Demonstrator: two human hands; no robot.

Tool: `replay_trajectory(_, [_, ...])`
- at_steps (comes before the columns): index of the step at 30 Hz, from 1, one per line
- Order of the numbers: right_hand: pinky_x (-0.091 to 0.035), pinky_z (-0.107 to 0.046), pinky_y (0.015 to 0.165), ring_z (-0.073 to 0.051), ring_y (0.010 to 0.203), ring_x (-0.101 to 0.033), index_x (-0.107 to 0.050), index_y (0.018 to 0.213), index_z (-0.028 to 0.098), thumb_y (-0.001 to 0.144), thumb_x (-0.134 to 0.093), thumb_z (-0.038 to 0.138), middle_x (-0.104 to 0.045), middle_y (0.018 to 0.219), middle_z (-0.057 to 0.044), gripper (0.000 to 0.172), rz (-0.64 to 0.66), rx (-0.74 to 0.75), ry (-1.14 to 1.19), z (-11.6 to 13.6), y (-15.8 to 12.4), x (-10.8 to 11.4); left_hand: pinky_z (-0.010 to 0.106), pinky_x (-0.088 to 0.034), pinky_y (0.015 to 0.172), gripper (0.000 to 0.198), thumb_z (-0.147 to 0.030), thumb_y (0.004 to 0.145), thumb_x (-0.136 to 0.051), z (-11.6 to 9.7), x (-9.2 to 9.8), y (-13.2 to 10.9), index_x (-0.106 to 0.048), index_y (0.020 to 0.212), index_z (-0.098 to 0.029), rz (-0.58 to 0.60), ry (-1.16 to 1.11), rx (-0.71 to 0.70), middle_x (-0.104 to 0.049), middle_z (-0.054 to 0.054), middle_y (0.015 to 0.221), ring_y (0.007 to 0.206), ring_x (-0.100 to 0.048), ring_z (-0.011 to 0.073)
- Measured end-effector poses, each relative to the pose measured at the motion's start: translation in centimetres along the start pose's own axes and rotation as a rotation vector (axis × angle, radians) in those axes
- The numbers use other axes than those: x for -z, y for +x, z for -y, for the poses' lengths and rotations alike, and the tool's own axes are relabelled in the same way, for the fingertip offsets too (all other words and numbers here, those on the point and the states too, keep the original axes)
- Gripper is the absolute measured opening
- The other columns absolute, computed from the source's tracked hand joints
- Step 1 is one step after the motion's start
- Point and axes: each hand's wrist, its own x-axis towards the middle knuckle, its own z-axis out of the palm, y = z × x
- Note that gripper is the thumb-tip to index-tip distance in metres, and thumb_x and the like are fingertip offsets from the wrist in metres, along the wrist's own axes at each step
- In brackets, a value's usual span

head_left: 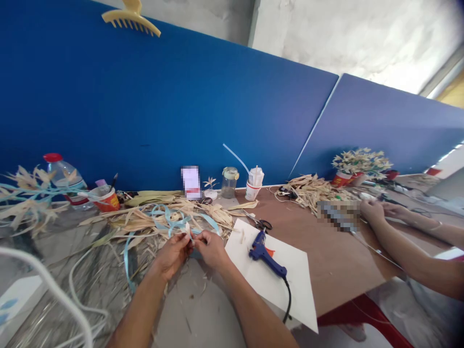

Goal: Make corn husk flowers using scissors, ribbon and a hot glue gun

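Close together over the near part of the table, both my hands are closed in a pinch. My left hand (172,255) grips a small pale piece of dried husk (187,228), its tip poking up above the fingers. My right hand (210,247) pinches a light blue ribbon (126,258) right beside that husk; its exact hold is partly hidden by the fingers. The ribbon's loops spread over a heap of dried husks (141,215) just beyond. To the right of my hands, a blue glue gun (267,256) lies on a white board (295,290).
Scissors (264,224) lie behind the glue gun. Along the blue partition (181,106) stand a phone (191,182), a glass jar (229,183), a paper cup (253,191) and a bottle (65,176). A white cable (78,295) curves at left. Another person's hands (375,212) work at right.
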Motion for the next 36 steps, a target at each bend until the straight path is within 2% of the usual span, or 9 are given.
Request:
replay_trajectory(8, [-0.038,-0.022,0.063,-0.013,0.066,-0.057,-0.068,0.071,0.018,0.074,-0.06,0.013,-0.067,0.069,0.001,0.011,0.024,-0.029,-0.139,0.5,-0.3,0.2,0.024,-0.038,0.056,0.039,-0.048,0.056,-0.081,0.4,0.2,0.2,-0.067,0.07,-0.014,-0.084,0.298,-0.112,-0.06,-0.002,0.059,0.057,-0.049,0.0112])
replay_trajectory(13, [-0.039,-0.022,0.065,-0.014,0.069,-0.058,-0.068,0.071,0.018,0.076,-0.058,0.012,-0.068,0.071,0.0,0.013,0.038,0.027,-0.144,0.6,-0.3,0.3,0.024,-0.038,0.054,0.037,-0.045,0.056,-0.082,0.3,-0.1,0.1,-0.065,0.066,-0.013,-0.058,0.176,-0.081,-0.059,-0.001,0.059,0.053,-0.048,0.01])
replay_trajectory(18, [-0.039,-0.022,0.063,-0.013,0.066,-0.058,-0.067,0.07,0.018,0.076,-0.058,0.013,-0.068,0.07,0.001,0.012,0.051,0.014,-0.053,0.6,-0.4,0.1,0.022,-0.039,0.053,0.034,-0.038,0.052,-0.086,0.0,-0.6,-0.1,-0.065,0.065,-0.013,-0.015,0.059,-0.071,-0.061,0.0,0.062,0.053,-0.047,0.0084])
replay_trajectory(22, [-0.038,-0.023,0.062,-0.013,0.064,-0.056,-0.064,0.067,0.018,0.075,-0.061,0.014,-0.066,0.068,0.002,0.009,0.041,-0.006,-0.018,0.6,-0.4,0.1,0.022,-0.039,0.053,0.035,-0.04,0.053,-0.084,0.0,-0.8,-0.2,-0.064,0.065,-0.014,-0.071,0.133,-0.129,-0.06,-0.002,0.06,0.052,-0.047,0.0083])
replay_trajectory(26, [-0.033,-0.022,0.058,-0.01,0.057,-0.048,-0.058,0.062,0.018,0.071,-0.061,0.011,-0.056,0.058,0.005,0.012,0.058,-0.044,-0.011,0.3,-0.2,0.1,0.023,-0.034,0.05,0.034,-0.041,0.054,-0.081,0.2,-0.8,-0.1,-0.058,0.061,-0.017,-0.138,0.312,-0.229,-0.053,-0.006,0.05,0.049,-0.044,0.0086])
replay_trajectory(29, [-0.029,-0.022,0.053,-0.008,0.051,-0.04,-0.054,0.057,0.018,0.069,-0.06,0.012,-0.049,0.053,0.007,0.015,0.118,-0.091,0.109,0.0,0.1,0.0,0.023,-0.032,0.048,0.034,-0.04,0.054,-0.081,0.3,-0.9,0.0,-0.056,0.06,-0.018,-0.171,0.367,-0.235,-0.05,-0.008,0.048,0.045,-0.041,0.0082])
replay_trajectory(31, [-0.027,-0.022,0.05,-0.007,0.047,-0.035,-0.052,0.055,0.019,0.068,-0.059,0.013,-0.046,0.049,0.008,0.017,0.175,-0.159,0.257,0.0,0.2,0.0,0.022,-0.033,0.048,0.033,-0.038,0.054,-0.081,0.3,-1.1,-0.1,-0.057,0.062,-0.017,-0.162,0.295,-0.207,-0.052,-0.007,0.051,0.046,-0.042,0.0076])
replay_trajectory(36, [-0.02,-0.021,0.045,-0.005,0.041,-0.03,-0.054,0.055,0.017,0.063,-0.061,0.015,-0.048,0.046,0.008,0.011,0.255,-0.324,0.549,0.0,0.3,0.3,0.022,-0.04,0.057,0.031,-0.029,0.054,-0.084,-0.3,-1.4,-0.8,-0.067,0.075,-0.014,-0.005,0.066,-0.065,-0.058,-0.003,0.059,0.053,-0.047,0.0076])
